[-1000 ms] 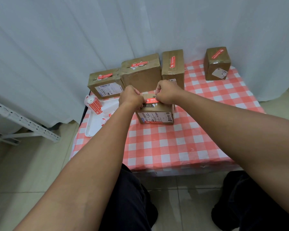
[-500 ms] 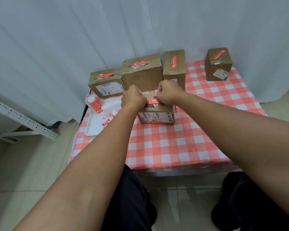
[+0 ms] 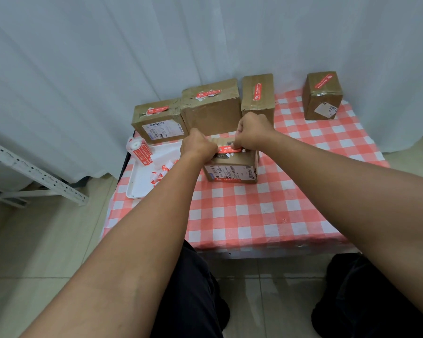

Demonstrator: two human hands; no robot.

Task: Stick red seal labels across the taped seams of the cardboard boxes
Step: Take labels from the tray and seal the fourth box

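A small cardboard box [image 3: 231, 167] stands in the middle of the checked table, its shipping label facing me. Across its top lies a red seal label [image 3: 230, 149]. My left hand [image 3: 197, 147] pinches the label's left end and my right hand [image 3: 253, 131] pinches its right end, both pressed down on the box top. Three boxes stand in a row at the back: left box [image 3: 158, 124], middle box [image 3: 211, 108], right box [image 3: 258, 96]. Each has a red label on its top seam.
A fourth labelled box [image 3: 322, 96] stands alone at the back right. A white tray [image 3: 142, 181] at the table's left holds a roll of red labels [image 3: 139, 152] and peeled backing scraps [image 3: 161, 173]. White curtain behind; a metal rack [image 3: 29, 172] stands left.
Both hands stay on the small box; the red label between them now lies stretched flatter across the top. The camera has shifted slightly.
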